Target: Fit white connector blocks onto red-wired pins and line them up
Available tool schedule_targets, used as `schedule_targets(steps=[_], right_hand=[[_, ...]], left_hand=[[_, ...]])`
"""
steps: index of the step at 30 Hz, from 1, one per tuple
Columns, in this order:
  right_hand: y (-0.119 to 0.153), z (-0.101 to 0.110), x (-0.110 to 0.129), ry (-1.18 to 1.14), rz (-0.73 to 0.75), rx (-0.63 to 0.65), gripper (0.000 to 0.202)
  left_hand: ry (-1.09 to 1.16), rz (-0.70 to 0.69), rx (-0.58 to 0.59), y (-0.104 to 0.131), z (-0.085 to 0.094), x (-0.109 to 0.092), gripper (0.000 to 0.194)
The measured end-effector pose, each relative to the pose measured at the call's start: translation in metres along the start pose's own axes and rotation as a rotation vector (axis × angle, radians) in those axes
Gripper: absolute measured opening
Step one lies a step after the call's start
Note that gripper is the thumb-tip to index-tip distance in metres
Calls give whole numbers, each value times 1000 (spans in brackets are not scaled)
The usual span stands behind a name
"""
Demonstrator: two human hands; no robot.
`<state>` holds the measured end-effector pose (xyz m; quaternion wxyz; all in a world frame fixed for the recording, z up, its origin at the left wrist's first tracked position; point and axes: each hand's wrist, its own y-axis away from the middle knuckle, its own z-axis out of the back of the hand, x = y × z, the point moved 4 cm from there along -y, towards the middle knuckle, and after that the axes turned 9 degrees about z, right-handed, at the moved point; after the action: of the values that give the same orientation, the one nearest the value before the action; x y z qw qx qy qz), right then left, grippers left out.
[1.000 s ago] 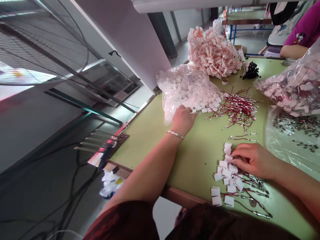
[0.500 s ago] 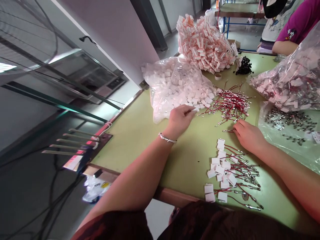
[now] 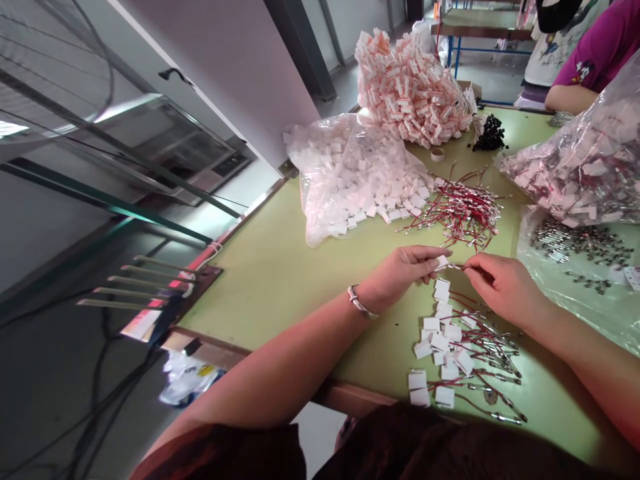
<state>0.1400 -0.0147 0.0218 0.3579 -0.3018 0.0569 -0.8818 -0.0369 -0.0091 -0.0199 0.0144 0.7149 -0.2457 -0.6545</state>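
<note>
White connector housing (image 3: 441,263) sits right of centre in the frame, pinched between the left hand's (image 3: 404,272) thumb and fingers. Facing it, the right hand (image 3: 504,285) pinches a metal-tipped lead (image 3: 455,267); whether the tip is inside is too small to tell. Wired housings (image 3: 440,341) lie on the tabletop (image 3: 280,287), lower right.

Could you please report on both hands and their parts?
Left hand pinching white connector housing. Right hand holding red terminal wire at the housing; insertion unclear. Nothing visibly in the way.
</note>
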Motion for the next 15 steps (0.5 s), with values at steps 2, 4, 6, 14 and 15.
schedule_targets(steps=[2,4,6,14,15], right_hand=[[0,1,0,10,-1,-14,18],[1,1,0,3,-2,3,18],[3,-2,2,-6,4,37,19],[4,-11,10,-288,-114,200,25],[4,-13,11,-353,-137,234,27]], left_hand=[[-4,15,13,1,-1,0,30],[15,39,26,2,-2,0,32],[41,43,25,2,-3,0,30],[281,73,-35,-1,-2,-1,17],[317,85,-30,0,-3,0,17]])
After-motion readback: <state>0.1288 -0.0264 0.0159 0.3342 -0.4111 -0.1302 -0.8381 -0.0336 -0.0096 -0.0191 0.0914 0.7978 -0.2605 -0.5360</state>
